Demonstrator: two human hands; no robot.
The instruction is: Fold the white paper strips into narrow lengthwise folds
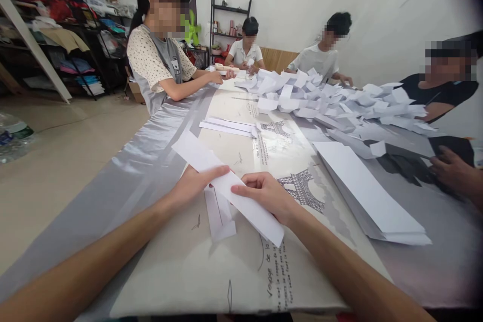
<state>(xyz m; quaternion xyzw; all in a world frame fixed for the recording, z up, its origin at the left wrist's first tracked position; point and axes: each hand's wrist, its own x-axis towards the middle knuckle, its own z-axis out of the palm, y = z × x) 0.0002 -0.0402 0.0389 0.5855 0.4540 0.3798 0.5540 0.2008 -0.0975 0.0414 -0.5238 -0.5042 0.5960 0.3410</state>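
A long white paper strip (pixel 211 171) slants across the table between both my hands. My left hand (pixel 196 186) is closed on its middle, thumb on top. My right hand (pixel 266 193) pinches the strip a little lower, fingers curled around its edge. Beneath the strip lies a second, folded white piece (pixel 219 216) flat on the printed tablecloth (pixel 234 261).
A stack of white strips (pixel 370 196) lies to my right. A big heap of folded papers (pixel 332 100) fills the far table. A few strips (pixel 226 126) lie ahead. Several other people sit around; one person's hand (pixel 453 171) rests at right. Shelves stand at left.
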